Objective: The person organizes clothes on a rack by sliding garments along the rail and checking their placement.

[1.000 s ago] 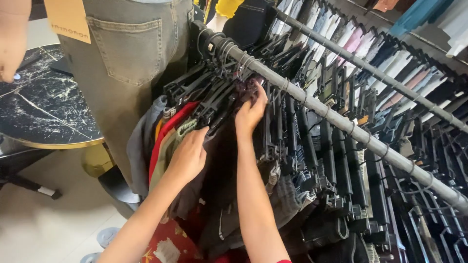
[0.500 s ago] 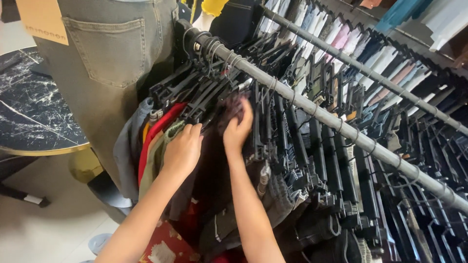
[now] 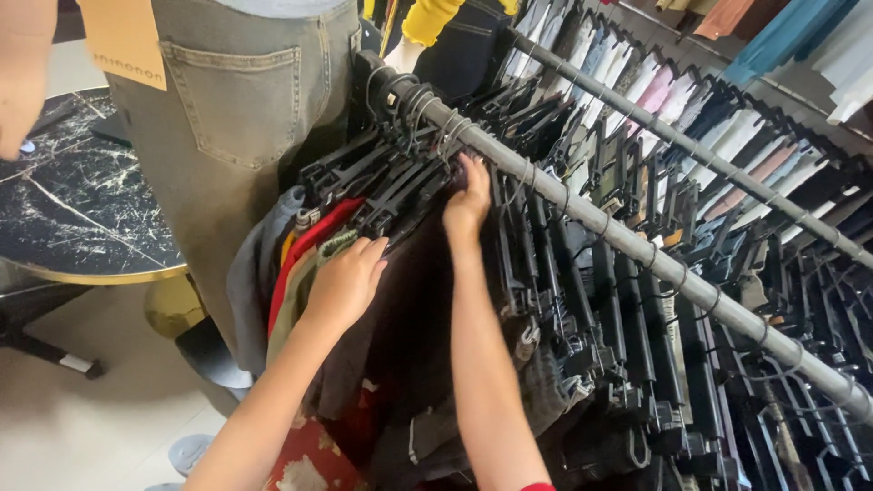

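Note:
My left hand [image 3: 347,282] lies flat on the hanging clothes, fingers spread over an olive garment [image 3: 300,295] beside a red garment [image 3: 307,247], pressing them to the left. My right hand [image 3: 468,202] reaches up to the grey clothes rail [image 3: 637,247] and closes its fingers on the top of a black hanger [image 3: 427,195]. Between my forearms hangs a dark brown garment [image 3: 414,300]. Black clip hangers crowd the rail on both sides of my right hand.
A mannequin in grey-green jeans [image 3: 245,118] with a yellow paper tag [image 3: 123,41] stands left of the rail. A black marble round table [image 3: 82,209] is at the left. Another person's hand [image 3: 23,73] shows top left. A second rail [image 3: 727,164] runs behind.
My right hand has moved up from the garment to the hanger tops at the rail. My left hand has stayed on the clothes, sliding slightly left. The view has shifted closer.

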